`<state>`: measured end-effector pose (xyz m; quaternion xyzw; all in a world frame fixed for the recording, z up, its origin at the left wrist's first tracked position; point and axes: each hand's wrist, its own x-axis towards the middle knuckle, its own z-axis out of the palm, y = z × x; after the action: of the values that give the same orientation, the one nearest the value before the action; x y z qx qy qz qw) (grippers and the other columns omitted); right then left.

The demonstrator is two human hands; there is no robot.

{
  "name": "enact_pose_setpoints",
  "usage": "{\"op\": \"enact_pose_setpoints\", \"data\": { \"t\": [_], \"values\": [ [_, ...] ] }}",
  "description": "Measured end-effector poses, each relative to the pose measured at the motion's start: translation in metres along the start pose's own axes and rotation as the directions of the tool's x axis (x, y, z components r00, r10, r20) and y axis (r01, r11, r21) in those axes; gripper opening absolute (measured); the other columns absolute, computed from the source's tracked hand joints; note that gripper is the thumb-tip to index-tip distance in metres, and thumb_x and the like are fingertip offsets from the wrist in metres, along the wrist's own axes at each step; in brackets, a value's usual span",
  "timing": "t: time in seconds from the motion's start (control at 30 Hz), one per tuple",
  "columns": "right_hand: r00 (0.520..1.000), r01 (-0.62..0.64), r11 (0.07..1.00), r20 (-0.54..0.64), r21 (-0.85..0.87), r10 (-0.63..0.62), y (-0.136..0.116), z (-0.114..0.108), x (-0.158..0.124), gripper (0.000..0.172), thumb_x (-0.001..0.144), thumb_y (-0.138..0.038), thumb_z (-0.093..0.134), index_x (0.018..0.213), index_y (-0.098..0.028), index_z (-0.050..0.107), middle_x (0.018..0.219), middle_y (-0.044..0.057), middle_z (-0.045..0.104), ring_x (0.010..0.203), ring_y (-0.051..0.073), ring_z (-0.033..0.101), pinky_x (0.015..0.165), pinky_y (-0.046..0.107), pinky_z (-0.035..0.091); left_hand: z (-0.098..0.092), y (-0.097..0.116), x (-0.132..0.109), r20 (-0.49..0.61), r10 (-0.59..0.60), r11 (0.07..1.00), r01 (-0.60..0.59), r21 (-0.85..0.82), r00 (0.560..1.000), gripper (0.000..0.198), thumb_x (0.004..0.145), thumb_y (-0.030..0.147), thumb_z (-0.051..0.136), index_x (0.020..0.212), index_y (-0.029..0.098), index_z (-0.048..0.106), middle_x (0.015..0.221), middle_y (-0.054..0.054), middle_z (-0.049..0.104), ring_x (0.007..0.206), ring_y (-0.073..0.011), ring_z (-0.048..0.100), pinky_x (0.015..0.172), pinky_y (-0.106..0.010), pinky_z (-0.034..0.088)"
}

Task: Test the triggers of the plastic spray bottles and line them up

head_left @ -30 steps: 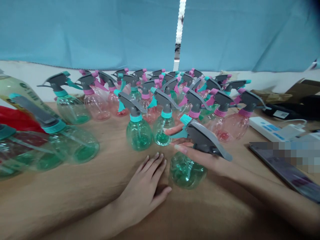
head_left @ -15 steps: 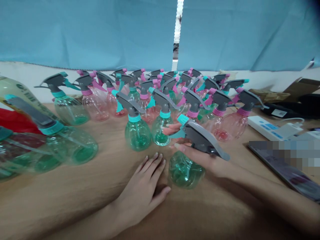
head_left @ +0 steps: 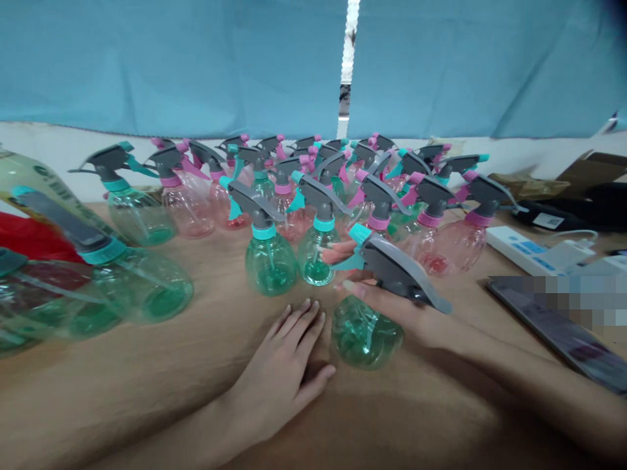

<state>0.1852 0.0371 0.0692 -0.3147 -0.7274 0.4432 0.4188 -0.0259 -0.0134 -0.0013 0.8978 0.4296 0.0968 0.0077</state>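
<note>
My right hand (head_left: 386, 300) is wrapped round the neck of a green spray bottle (head_left: 367, 336), just below its grey head with a turquoise nozzle and trigger. The bottle's collar is hidden by my fingers. To its left, my left hand (head_left: 284, 359) lies palm down on the table, fingers stretched out and holding nothing. Beyond my hands stand another green spray bottle (head_left: 271, 264) with a turquoise collar and a similar green spray bottle (head_left: 313, 261) behind my right fingertips. A pink spray bottle (head_left: 463, 245) with a pink collar stands past my right wrist.
Several more pink and green spray bottles crowd the back of the wooden table (head_left: 147, 385). More green ones (head_left: 164, 290) are at the left, before a large pale bottle (head_left: 36, 173). A power strip (head_left: 519, 251) and a phone (head_left: 543, 326) lie at the right. A blue curtain (head_left: 171, 65) hangs behind.
</note>
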Motion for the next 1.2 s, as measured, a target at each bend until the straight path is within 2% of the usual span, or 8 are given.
{"op": "enact_pose_setpoints", "data": {
  "t": [0.07, 0.17, 0.4, 0.7, 0.8, 0.87, 1.0, 1.2],
  "values": [
    [1.000, 0.014, 1.000, 0.008, -0.003, -0.014, -0.002, 0.000, 0.000, 0.023, 0.087, -0.032, 0.058, 0.109, -0.027, 0.059, 0.082, -0.001, 0.060, 0.060, 0.012, 0.052, 0.065, 0.030, 0.051, 0.000, 0.000, 0.000, -0.002, -0.001, 1.000, 0.001, -0.001, 1.000, 0.061, 0.095, 0.047, 0.047, 0.141, 0.008, 0.038, 0.147, -0.016, 0.040, 0.136, -0.0294, 0.035, 0.109, -0.048, 0.031],
    [1.000, -0.004, 0.999, 0.006, -0.035, 0.005, -0.007, 0.000, 0.001, 0.018, 0.086, -0.036, 0.059, 0.102, -0.027, 0.059, 0.070, -0.003, 0.054, 0.053, 0.011, 0.046, 0.060, 0.029, 0.048, 0.000, 0.000, 0.000, -0.008, 0.000, 1.000, 0.000, -0.005, 1.000, 0.062, 0.095, 0.047, 0.047, 0.141, 0.008, 0.038, 0.146, -0.016, 0.040, 0.136, -0.0299, 0.035, 0.109, -0.049, 0.031],
    [0.992, 0.032, 0.982, -0.112, -0.187, -0.053, -0.015, 0.003, 0.002, 0.014, 0.085, -0.039, 0.059, 0.083, -0.025, 0.060, 0.070, -0.002, 0.056, 0.060, 0.013, 0.051, 0.059, 0.028, 0.044, -0.001, 0.000, 0.000, 0.004, 0.003, 1.000, -0.003, -0.008, 1.000, 0.061, 0.094, 0.047, 0.048, 0.140, 0.007, 0.039, 0.146, -0.017, 0.041, 0.135, -0.0309, 0.037, 0.108, -0.050, 0.032],
    [0.995, 0.008, 0.989, -0.094, -0.147, -0.022, -0.018, 0.001, 0.001, 0.017, 0.083, -0.036, 0.060, 0.073, -0.024, 0.053, 0.063, -0.003, 0.048, 0.054, 0.013, 0.044, 0.050, 0.027, 0.035, -0.004, 0.000, 0.000, 0.006, 0.012, 1.000, -0.012, 0.015, 1.000, 0.060, 0.094, 0.045, 0.049, 0.140, 0.007, 0.040, 0.145, -0.016, 0.042, 0.134, -0.0303, 0.038, 0.108, -0.050, 0.033],
    [0.995, 0.036, 0.990, -0.083, -0.139, -0.048, -0.013, 0.003, 0.002, 0.011, 0.085, -0.035, 0.058, 0.086, -0.024, 0.060, 0.066, -0.003, 0.053, 0.053, 0.012, 0.045, 0.052, 0.027, 0.039, -0.004, 0.000, 0.000, -0.002, 0.018, 1.000, -0.018, 0.011, 1.000, 0.058, 0.094, 0.044, 0.049, 0.139, 0.007, 0.042, 0.144, -0.016, 0.043, 0.133, -0.0304, 0.038, 0.108, -0.050, 0.033],
    [0.995, 0.053, 0.991, -0.080, -0.119, -0.063, -0.009, 0.005, 0.002, 0.018, 0.086, -0.034, 0.058, 0.102, -0.025, 0.061, 0.074, -0.002, 0.060, 0.056, 0.012, 0.051, 0.060, 0.029, 0.046, -0.004, 0.000, -0.001, -0.006, 0.014, 1.000, -0.014, 0.008, 1.000, 0.057, 0.094, 0.044, 0.050, 0.138, 0.008, 0.042, 0.144, -0.015, 0.044, 0.134, -0.0306, 0.038, 0.108, -0.050, 0.033],
    [0.989, 0.072, 0.994, -0.122, -0.086, -0.082, -0.004, 0.007, 0.000, 0.034, 0.085, -0.035, 0.061, 0.118, -0.027, 0.059, 0.096, 0.003, 0.067, 0.085, 0.019, 0.064, 0.076, 0.034, 0.053, -0.005, 0.001, -0.001, -0.003, 0.016, 1.000, -0.016, -0.007, 1.000, 0.057, 0.094, 0.044, 0.049, 0.138, 0.008, 0.042, 0.145, -0.015, 0.043, 0.134, -0.0303, 0.038, 0.109, -0.051, 0.032],
    [0.992, 0.030, 0.989, -0.117, -0.146, -0.047, 0.005, 0.006, -0.003, 0.028, 0.088, -0.038, 0.057, 0.114, -0.029, 0.062, 0.071, -0.001, 0.063, 0.070, 0.020, 0.064, 0.063, 0.036, 0.055, -0.004, 0.002, 0.000, -0.001, 0.011, 1.000, -0.011, -0.021, 1.000, 0.057, 0.094, 0.044, 0.050, 0.138, 0.008, 0.042, 0.145, -0.016, 0.043, 0.135, -0.0303, 0.037, 0.109, -0.051, 0.032]
  ]
}}
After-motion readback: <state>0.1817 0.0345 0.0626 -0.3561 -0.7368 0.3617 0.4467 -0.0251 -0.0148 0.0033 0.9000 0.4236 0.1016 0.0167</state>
